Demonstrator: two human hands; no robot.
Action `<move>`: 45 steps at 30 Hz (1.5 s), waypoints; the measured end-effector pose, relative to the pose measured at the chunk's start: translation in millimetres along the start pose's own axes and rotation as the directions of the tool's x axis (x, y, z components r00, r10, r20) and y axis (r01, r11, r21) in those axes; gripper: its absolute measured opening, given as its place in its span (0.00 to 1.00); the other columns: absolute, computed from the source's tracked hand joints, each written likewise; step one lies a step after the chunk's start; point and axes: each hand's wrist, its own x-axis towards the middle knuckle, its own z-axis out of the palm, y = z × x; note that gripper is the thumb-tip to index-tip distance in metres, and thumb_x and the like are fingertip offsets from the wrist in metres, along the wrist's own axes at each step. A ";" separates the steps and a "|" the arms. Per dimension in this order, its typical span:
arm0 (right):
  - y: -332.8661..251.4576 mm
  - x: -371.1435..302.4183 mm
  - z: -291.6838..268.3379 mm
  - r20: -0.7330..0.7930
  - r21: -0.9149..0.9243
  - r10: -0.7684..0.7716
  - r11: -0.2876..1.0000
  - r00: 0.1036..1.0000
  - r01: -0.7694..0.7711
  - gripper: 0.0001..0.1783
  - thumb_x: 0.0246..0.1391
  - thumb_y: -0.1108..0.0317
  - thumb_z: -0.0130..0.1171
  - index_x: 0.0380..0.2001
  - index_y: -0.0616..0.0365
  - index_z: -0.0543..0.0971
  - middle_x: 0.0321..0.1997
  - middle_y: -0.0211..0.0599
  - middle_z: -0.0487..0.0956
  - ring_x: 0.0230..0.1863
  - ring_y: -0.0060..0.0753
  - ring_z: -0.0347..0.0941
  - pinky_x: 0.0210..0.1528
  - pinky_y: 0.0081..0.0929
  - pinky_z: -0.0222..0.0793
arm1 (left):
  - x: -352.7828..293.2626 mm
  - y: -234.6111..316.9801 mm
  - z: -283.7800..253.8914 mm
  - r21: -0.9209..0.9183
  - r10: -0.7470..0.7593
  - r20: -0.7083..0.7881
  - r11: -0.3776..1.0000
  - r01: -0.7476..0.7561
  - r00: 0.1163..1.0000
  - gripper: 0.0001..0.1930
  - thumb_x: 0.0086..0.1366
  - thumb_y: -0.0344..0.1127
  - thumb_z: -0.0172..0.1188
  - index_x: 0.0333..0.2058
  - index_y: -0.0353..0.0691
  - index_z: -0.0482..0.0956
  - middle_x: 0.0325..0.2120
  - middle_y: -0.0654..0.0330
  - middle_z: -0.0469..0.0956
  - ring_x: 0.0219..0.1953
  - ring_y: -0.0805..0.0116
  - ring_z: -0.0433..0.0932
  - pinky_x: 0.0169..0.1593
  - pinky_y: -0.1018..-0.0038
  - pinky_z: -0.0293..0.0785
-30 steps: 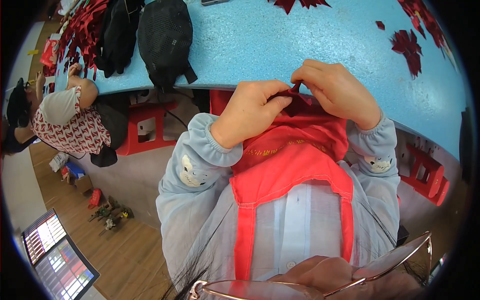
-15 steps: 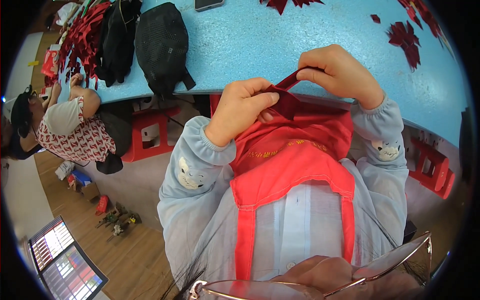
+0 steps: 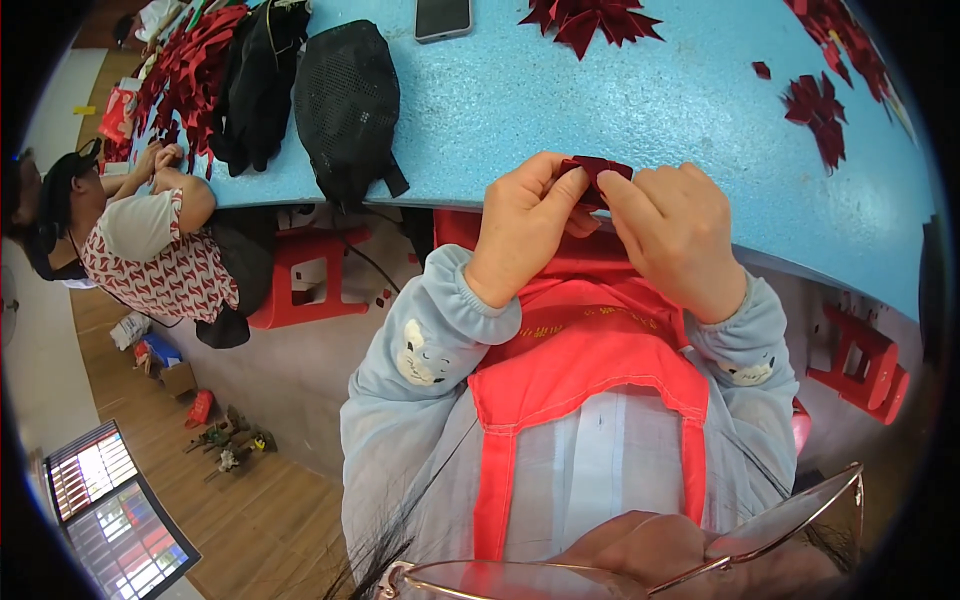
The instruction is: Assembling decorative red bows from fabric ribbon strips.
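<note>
Pinching a dark red folded piece [image 3: 598, 172] between left hand [image 3: 520, 228] and right hand [image 3: 678, 235], both closed on it, right at the blue table [image 3: 600, 90] edge. Probably mid-fold; calls next for a firmer crease. Open tabletop ahead; phone [image 3: 443, 17], finished red bows [image 3: 590, 20] and black bag [image 3: 345, 105] well apart.

Craft workshop: shared blue worktable [image 3: 640, 110]

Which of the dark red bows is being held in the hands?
The small dark red bow at the table's near edge, pinched between the left hand and right hand. The other bows lie untouched farther back on the blue table.
</note>
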 end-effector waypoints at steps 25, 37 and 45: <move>-1.4 -14.9 10.2 -0.253 0.063 -0.004 0.998 0.967 0.021 0.21 0.39 0.77 0.59 0.42 0.59 0.77 0.33 0.37 0.73 0.27 0.33 0.67 0.31 0.30 0.63 | 32.5 11.2 28.7 -0.405 0.232 -0.066 0.883 -0.238 0.970 0.10 0.69 0.35 0.47 0.41 0.36 0.71 0.30 0.59 0.76 0.25 0.75 0.73 0.30 0.81 0.72; 25.1 5.0 -15.3 0.277 0.818 0.441 0.358 0.853 -0.451 0.12 0.49 0.75 0.58 0.39 0.63 0.75 0.36 0.29 0.74 0.34 0.19 0.69 0.38 0.18 0.66 | 10.5 7.2 29.8 0.041 0.467 0.032 0.883 -0.468 0.884 0.06 0.65 0.26 0.49 0.41 0.34 0.68 0.28 0.62 0.75 0.31 0.79 0.73 0.34 0.81 0.72; 37.1 -2.0 -8.2 0.421 0.806 0.405 0.243 0.811 -0.540 0.08 0.50 0.75 0.58 0.36 0.64 0.75 0.31 0.27 0.75 0.32 0.15 0.69 0.34 0.14 0.66 | 8.0 9.1 21.4 0.178 0.373 0.186 0.897 -0.405 0.909 0.10 0.66 0.26 0.48 0.45 0.36 0.63 0.29 0.61 0.75 0.29 0.78 0.73 0.32 0.80 0.70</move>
